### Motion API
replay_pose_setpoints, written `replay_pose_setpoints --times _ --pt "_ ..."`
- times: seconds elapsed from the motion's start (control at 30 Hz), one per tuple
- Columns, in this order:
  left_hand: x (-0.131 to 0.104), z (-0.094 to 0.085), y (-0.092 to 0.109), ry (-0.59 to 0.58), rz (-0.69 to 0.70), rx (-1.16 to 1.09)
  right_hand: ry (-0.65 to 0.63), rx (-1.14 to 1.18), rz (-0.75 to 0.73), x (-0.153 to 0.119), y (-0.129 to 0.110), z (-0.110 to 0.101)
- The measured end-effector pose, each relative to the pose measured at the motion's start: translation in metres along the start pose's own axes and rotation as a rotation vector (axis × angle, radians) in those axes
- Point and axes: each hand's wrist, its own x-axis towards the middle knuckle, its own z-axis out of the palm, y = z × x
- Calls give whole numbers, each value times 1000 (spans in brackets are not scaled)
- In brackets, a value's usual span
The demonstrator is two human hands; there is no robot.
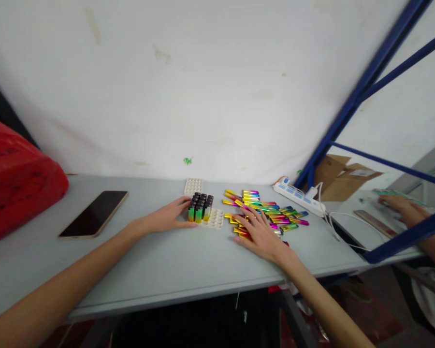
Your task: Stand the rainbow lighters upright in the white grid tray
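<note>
A block of shiny lighters (199,208) with black tops and green-to-yellow bodies stands upright in the left part of a white holed tray (215,220). My left hand (168,216) curves around the block's left side, thumb in front and fingers behind, apart from each other. Whether it presses on the lighters or the tray I cannot tell. On the right, a loose pile of metallic rainbow lighters (271,208) lies flat on the table. My right hand (259,234) rests over the pile's near left part, fingers spread, hiding some lighters beneath it.
Behind the block lies a second white holed tray (193,186) against the wall. A phone (96,214) and a red bag (18,179) are on the left. To the right are a white power strip (300,197) with cables, a blue metal frame (348,116) and a cardboard box (339,179). Another person's hand (395,200) shows beyond the frame.
</note>
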Motion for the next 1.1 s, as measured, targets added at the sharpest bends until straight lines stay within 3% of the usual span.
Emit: replay_pose_setpoints --times 0.13,0.27,0.37,0.47,0.57,0.8,0.93,1.1 --pt "0 -1 1 -14 0 2 123 29 12 7 27 -2" --pt "-1 -2 4 -37 -14 19 235 24 105 45 89 -4" --pt "-1 -3 5 -36 -31 8 136 -12 173 86 129 -6" --pt "-2 -3 6 -33 -21 9 -23 -30 220 121 147 -6" --pt "-2 -4 8 -33 9 8 -107 -23 222 137 150 -4" --pt "-3 -5 11 -23 16 -20 -80 -28 234 131 146 -1" --pt "-3 -4 10 -23 23 -30 51 116 267 130 132 -6" --pt "-3 -3 7 -34 -2 1 311 629 173 140 83 -20"
